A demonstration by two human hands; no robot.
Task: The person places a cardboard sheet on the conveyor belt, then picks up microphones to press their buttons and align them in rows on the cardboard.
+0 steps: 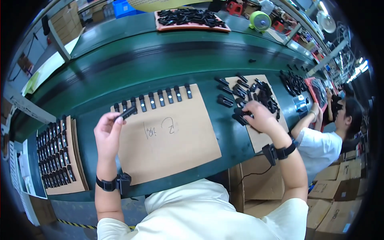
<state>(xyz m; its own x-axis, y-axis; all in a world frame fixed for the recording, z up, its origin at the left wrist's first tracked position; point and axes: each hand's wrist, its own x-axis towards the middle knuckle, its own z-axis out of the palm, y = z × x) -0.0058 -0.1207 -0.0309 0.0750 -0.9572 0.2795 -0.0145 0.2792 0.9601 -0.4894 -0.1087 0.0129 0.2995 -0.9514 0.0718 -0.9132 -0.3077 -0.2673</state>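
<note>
My left hand [107, 130] is closed in a pinch on a small black device [127, 113], stick-shaped like a clip-on microphone. It holds the device tilted over the left end of a row of similar devices [160, 97]. These stand side by side along the far edge of a brown cardboard sheet [172, 150] with handwriting on it. On the right, my right hand [260, 117] reaches into a loose heap of the same devices [266, 96] on a second cardboard sheet [260, 140]. Its fingers curl at another small black device [240, 117], partly hidden.
At far left, cardboard sheets [80, 172] carry several neat rows of devices. A pink tray [192, 27] of black parts stands on the ledge beyond the green bench [160, 62], near a green fan [260, 21]. A co-worker [324, 142] sits at right beside more black parts [294, 83].
</note>
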